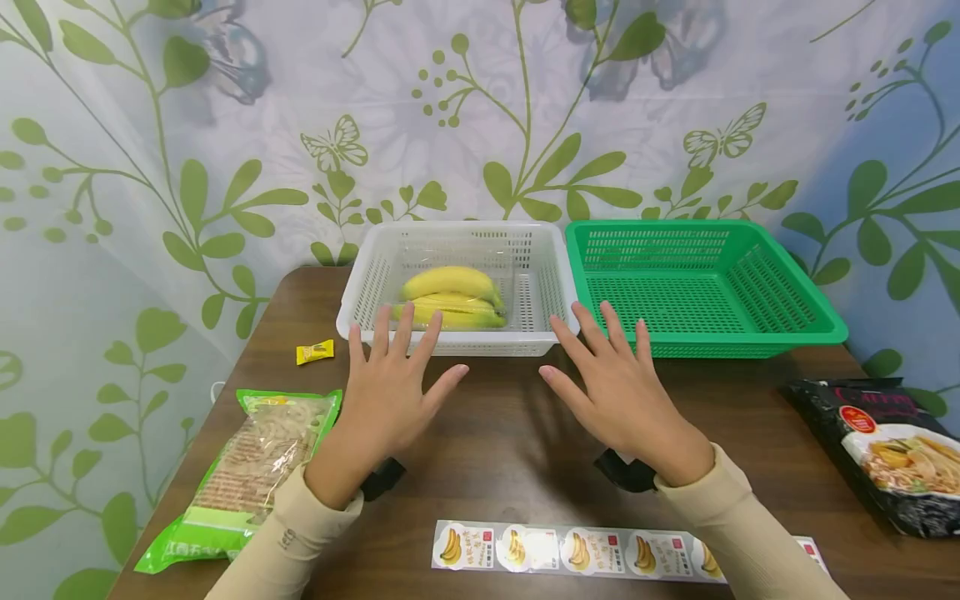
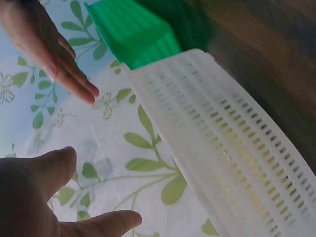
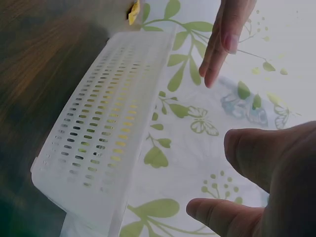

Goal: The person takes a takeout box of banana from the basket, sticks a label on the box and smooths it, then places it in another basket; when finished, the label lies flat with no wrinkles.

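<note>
Both hands hover over the table with fingers spread and nothing held. My left hand (image 1: 392, 400) is just in front of the white basket (image 1: 517, 343), its fingertips overlapping the near rim in the head view. Inside that basket lie yellow bananas (image 1: 453, 287) in a clear wrapping. My right hand (image 1: 618, 396) reaches toward where the white basket meets the green basket (image 1: 750, 342), which holds nothing visible. Each wrist view shows the white basket's slotted side, with the other hand (image 2: 54, 59) facing across, palm turned inward.
A green-edged food packet (image 1: 247, 475) lies at the left, with a small yellow wrapped candy (image 1: 315, 352) beyond it. A black noodle packet (image 1: 885, 458) is at the right. Along the front runs a strip of banana stickers (image 1: 540, 550), partly under the right forearm. Behind hangs a leaf-patterned curtain (image 1: 480, 108).
</note>
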Motion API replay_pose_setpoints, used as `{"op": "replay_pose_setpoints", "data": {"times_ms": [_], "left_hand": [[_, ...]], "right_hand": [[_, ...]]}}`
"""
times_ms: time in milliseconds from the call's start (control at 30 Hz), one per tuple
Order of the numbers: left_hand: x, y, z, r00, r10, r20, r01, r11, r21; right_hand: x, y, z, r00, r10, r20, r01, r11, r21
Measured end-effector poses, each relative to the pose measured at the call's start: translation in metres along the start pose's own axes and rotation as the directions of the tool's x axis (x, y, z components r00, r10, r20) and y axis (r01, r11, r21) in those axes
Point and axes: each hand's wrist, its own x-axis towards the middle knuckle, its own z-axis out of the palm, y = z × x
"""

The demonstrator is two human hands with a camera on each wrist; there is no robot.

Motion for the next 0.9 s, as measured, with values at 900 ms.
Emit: {"op": "replay_pose_setpoints", "data": {"times_ms": [900], "left_hand": [[0.012, -0.072, -0.011, 0.992, -0.129, 0.003, 0.129, 0.991, -0.046]], "right_hand": [[0.090, 0.004, 0.007, 0.998, -0.058, -0.012, 0.059, 0.989, 0.135]]}}
